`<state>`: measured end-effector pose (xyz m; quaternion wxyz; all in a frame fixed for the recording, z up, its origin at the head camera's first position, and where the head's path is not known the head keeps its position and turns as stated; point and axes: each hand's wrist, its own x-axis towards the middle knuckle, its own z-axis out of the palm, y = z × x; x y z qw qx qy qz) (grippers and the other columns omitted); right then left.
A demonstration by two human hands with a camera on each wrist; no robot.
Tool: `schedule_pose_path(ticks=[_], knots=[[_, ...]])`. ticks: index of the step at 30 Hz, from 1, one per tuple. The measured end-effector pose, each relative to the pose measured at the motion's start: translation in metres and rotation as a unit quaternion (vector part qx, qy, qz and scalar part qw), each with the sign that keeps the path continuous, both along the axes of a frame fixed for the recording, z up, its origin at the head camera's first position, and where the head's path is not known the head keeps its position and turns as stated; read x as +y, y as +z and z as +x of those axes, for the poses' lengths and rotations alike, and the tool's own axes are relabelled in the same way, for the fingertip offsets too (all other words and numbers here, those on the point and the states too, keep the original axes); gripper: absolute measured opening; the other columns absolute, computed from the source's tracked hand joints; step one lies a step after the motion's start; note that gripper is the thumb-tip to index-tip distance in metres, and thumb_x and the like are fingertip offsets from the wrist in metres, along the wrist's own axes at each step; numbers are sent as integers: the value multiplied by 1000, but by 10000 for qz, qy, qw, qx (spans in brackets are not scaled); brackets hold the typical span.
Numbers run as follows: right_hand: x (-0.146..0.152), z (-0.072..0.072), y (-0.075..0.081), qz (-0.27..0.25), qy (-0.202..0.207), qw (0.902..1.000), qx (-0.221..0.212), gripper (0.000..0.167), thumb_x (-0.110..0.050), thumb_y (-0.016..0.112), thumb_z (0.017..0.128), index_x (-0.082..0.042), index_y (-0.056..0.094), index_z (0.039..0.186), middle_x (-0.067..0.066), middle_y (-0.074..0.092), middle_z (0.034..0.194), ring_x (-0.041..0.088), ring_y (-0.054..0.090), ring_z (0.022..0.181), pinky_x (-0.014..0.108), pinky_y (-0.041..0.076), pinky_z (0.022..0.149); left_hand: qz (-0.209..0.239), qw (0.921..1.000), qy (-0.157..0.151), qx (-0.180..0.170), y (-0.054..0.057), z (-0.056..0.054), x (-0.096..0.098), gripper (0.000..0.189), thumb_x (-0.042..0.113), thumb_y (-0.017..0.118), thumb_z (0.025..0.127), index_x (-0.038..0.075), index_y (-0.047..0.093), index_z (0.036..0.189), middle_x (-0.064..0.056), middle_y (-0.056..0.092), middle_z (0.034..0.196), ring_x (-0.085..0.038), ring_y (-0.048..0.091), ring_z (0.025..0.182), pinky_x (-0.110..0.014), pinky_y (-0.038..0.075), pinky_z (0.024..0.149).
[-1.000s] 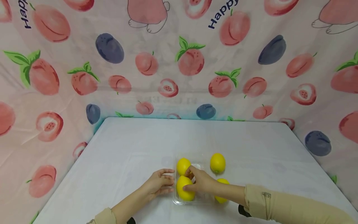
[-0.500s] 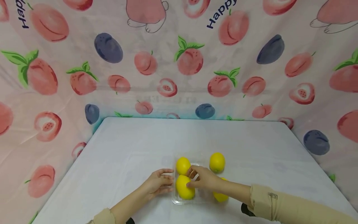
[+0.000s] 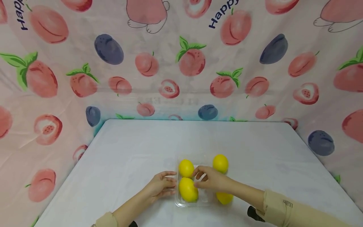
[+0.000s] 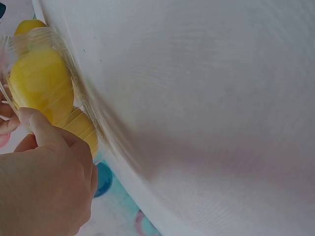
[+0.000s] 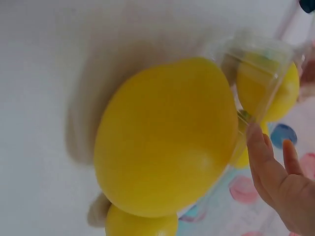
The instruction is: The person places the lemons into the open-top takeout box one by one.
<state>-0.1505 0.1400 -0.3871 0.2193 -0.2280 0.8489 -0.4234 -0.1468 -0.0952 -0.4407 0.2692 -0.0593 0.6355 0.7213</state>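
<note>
Two lemons lie inside a clear plastic box, a far lemon (image 3: 186,168) and a near lemon (image 3: 188,191), along its left side. My left hand (image 3: 161,186) rests its fingertips against the left wall of the box (image 3: 185,205). Over the box, my right hand (image 3: 212,179) holds nothing; its thumb and loosely bent fingers are at the right edges of the two lemons, and contact is hard to tell. In the right wrist view, a lemon (image 5: 167,142) on the table looms large beside the right hand (image 5: 280,182).
To the right of the box, a far loose lemon (image 3: 220,163) and a near loose lemon (image 3: 224,198) lie on the white table (image 3: 136,148). My right forearm partly covers the nearer one. Behind the table hangs a fruit-patterned cloth (image 3: 127,104).
My right hand has drawn back to the right, its thumb coming off the near lemon in the box. That lemon stays in place. The left hand has kept its place at the box wall.
</note>
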Motion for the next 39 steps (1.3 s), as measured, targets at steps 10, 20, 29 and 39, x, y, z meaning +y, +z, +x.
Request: schedule_pose_path(ticks=[10, 20, 29, 39], knots=[[17, -8, 15, -22, -15, 9996, 292, 32, -20, 65, 88, -1, 56, 113, 19, 60, 109, 23, 61, 92, 33, 56, 83, -28, 10000, 69, 26, 2, -2, 2, 43, -3, 57, 88, -2, 45, 130, 1, 57, 85, -10, 59, 73, -30, 60, 73], [41, -12, 27, 100, -267, 9981, 540, 33, -21, 65, 89, -2, 57, 114, 14, 60, 108, 22, 57, 97, 42, 52, 91, -2, 10000, 61, 8, 1, -3, 3, 43, -4, 57, 89, -2, 45, 130, 2, 57, 85, -10, 59, 74, -30, 60, 73], [56, -14, 22, 58, -313, 9974, 647, 34, -24, 65, 89, -1, 58, 113, 11, 62, 105, 21, 57, 97, 27, 52, 87, -49, 9999, 116, -60, 3, 0, 1, 44, -4, 56, 88, -2, 45, 130, 2, 58, 85, -9, 60, 74, -30, 60, 73], [73, -13, 15, 156, -408, 9963, 746, 39, -24, 65, 88, 5, 56, 113, 17, 62, 107, 23, 57, 96, 26, 53, 84, 7, 10000, 20, -46, 2, 0, -1, 43, -4, 54, 89, -3, 44, 131, 1, 57, 86, -9, 60, 74, -29, 59, 74]])
